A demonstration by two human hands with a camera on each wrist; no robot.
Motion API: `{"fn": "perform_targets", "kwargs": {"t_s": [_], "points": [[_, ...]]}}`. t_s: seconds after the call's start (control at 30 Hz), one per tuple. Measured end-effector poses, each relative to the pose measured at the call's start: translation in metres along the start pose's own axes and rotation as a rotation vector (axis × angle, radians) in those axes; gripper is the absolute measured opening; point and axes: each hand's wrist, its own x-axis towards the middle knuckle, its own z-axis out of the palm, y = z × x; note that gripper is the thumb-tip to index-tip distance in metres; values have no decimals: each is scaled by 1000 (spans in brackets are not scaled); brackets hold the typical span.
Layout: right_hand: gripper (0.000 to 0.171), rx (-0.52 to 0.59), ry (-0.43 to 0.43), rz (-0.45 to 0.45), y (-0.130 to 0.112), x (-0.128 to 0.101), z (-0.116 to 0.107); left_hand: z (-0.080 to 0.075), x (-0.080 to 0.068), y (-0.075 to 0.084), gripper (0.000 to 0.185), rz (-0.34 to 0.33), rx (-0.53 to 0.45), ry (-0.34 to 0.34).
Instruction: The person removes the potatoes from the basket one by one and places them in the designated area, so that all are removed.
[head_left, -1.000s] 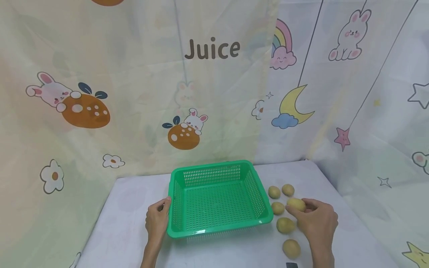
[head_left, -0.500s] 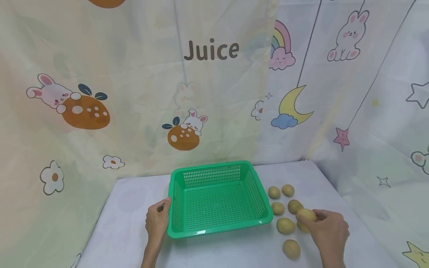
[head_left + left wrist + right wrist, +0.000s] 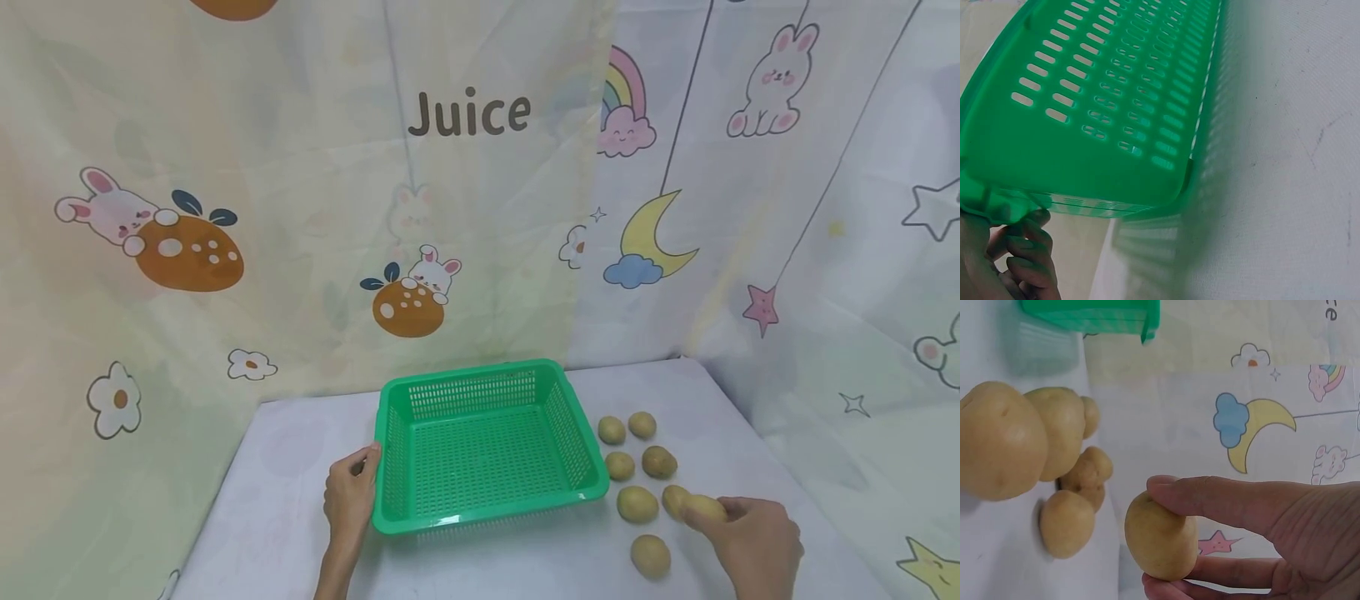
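Observation:
My left hand grips the left rim of a green plastic basket. In the left wrist view its curled fingers are at the rim beside the slotted wall. Nothing lies inside the basket. To its right, my right hand holds a pale yellow potato between thumb and fingers. The right wrist view shows this potato held up, with the thumb on one side and fingertips on the other. Close beside it is another potato, partly covered by the held one in the head view.
Several more potatoes stand in rough rows on the white-covered table, between basket and right hand: a browner one, a larger one, and one nearest the front. A printed curtain hangs behind and along the sides.
My right hand has carried its potato toward the front right, uncovering the browner potato and part of the one before it. The left hand and basket have stayed in place.

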Motion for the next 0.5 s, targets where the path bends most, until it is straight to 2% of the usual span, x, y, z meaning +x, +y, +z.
{"fn": "perform_targets", "kwargs": {"t_s": [0.13, 0.33, 0.5], "points": [[71, -11, -13, 51, 7, 0, 2, -1, 0, 0, 53, -8, 5, -5], [70, -68, -108, 181, 21, 1, 8, -2, 1, -1, 54, -20, 15, -12], [63, -111, -157, 170, 36, 2, 13, -3, 2, -3, 53, -21, 18, -2]]}}
